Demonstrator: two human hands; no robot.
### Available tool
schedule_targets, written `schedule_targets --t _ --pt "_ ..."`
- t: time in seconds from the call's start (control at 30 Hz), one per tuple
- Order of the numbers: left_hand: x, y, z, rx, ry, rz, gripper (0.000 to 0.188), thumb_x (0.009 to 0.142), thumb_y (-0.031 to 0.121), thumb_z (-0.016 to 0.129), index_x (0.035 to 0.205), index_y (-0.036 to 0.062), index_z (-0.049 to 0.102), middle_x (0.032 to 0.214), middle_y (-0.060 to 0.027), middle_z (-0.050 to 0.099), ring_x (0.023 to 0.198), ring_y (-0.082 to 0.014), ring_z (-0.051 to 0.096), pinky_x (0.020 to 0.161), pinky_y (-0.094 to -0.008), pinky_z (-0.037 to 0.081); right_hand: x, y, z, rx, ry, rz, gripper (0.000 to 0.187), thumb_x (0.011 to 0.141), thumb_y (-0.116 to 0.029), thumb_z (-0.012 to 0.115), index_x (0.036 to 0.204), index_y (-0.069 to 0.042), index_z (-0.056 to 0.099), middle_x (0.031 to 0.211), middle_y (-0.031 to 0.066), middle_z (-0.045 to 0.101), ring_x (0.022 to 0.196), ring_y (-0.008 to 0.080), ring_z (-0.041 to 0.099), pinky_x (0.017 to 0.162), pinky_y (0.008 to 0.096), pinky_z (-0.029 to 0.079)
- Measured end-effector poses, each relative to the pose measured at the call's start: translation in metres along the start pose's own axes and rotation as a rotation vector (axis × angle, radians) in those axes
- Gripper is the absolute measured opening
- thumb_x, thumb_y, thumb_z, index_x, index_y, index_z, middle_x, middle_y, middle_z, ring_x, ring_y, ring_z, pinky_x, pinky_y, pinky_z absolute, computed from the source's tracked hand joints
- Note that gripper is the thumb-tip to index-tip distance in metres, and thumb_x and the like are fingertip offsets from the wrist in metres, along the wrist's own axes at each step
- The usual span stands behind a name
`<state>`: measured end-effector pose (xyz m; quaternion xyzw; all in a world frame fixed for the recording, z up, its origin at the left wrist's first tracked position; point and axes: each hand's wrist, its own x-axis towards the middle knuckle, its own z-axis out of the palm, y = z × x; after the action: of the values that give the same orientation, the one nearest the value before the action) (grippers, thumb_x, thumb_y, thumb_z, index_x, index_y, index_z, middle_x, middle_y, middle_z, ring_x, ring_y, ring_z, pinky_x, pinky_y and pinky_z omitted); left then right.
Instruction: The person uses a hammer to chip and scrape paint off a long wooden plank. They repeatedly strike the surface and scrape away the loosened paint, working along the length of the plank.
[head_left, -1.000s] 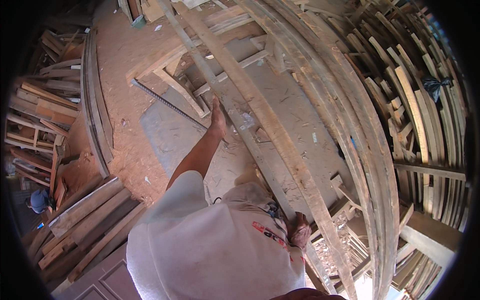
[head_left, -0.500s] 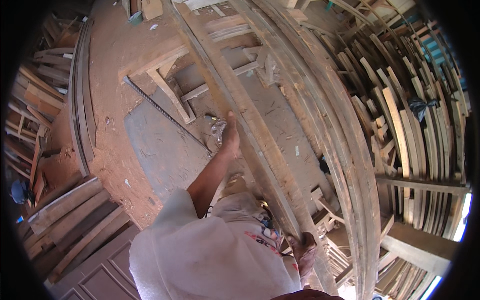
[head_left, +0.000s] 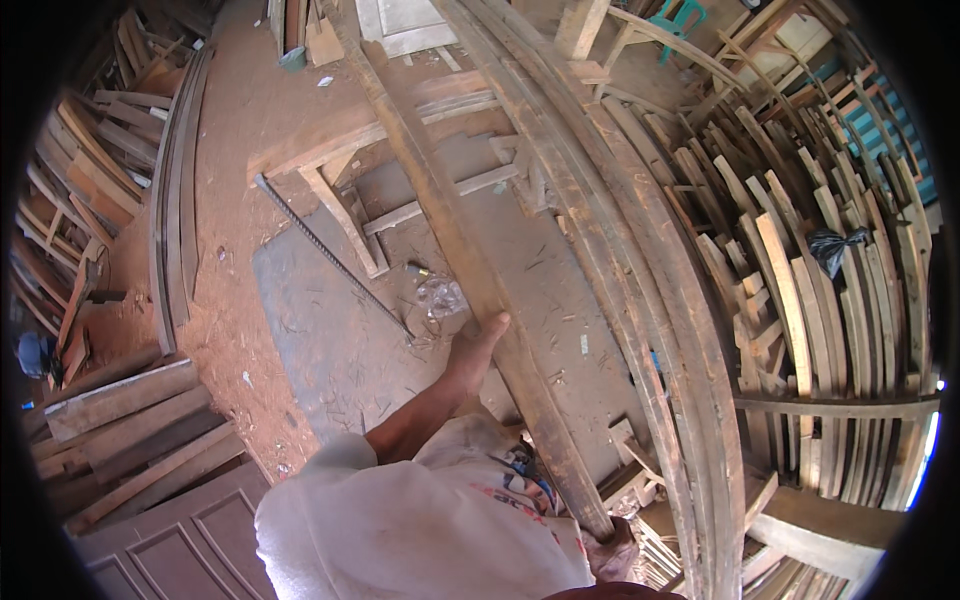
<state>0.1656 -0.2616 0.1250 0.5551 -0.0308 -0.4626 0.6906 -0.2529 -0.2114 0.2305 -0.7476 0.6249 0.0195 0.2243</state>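
A long brown wooden plank runs from the far middle down to my right side. My left hand grips it partway along, with the thumb lying over its upper face and the other fingers hidden beneath. At its near end my right hand is closed around the wood, close to my body. The plank passes above a low wooden trestle. On the floor past my left hand lie crumpled clear plastic and a dark ribbed metal bar leaning on the trestle.
Several long planks lie side by side to the right. Beyond them stands a dense stack of upright timber with a black plastic bag. Cut boards and a panelled door are at the near left. A green chair stands far right.
The plank has rolled in my grip, so one face now shows instead of two. My left hand has come nearer my body and rightward; my right hand has dropped slightly lower.
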Motion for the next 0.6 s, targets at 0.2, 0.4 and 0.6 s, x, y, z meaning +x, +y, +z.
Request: schedule_targets --t 0.2,0.4,0.6 --pt "-0.025 -0.002 0.033 0.095 -0.019 -0.045 0.058 0.093 0.045 0.072 0.128 0.0002 0.059 0.117 -0.0054 0.063 0.106 -0.0137 0.059 0.092 -0.0314 0.048 0.007 0.021 -0.025 -0.023 -0.031 0.066 0.068 0.054 -0.039 0.096 0.104 -0.006 0.064 0.090 0.0195 0.069 0.082 0.0409 0.069 0.072 0.0514 0.054" --pt "-0.032 -0.010 0.092 0.096 -0.103 -0.086 0.064 0.092 0.052 0.071 0.125 -0.0012 0.059 0.114 -0.0051 0.063 0.104 -0.0127 0.059 0.091 -0.0300 0.048 0.020 0.089 -0.018 -0.063 0.085 0.032 0.064 0.050 -0.031 0.095 0.099 -0.004 0.063 0.089 0.0188 0.067 0.081 0.0412 0.067 0.071 0.0517 0.054" --pt "-0.022 -0.055 0.134 0.238 -0.227 -0.161 0.067 0.091 0.057 0.071 0.123 -0.0003 0.057 0.108 -0.0034 0.059 0.101 -0.0113 0.054 0.090 -0.0300 0.047 0.035 0.162 -0.035 -0.128 0.134 -0.019 0.062 0.051 -0.033 0.093 0.096 -0.005 0.061 0.082 0.0181 0.063 0.075 0.0433 0.064 0.065 0.0555 0.052"
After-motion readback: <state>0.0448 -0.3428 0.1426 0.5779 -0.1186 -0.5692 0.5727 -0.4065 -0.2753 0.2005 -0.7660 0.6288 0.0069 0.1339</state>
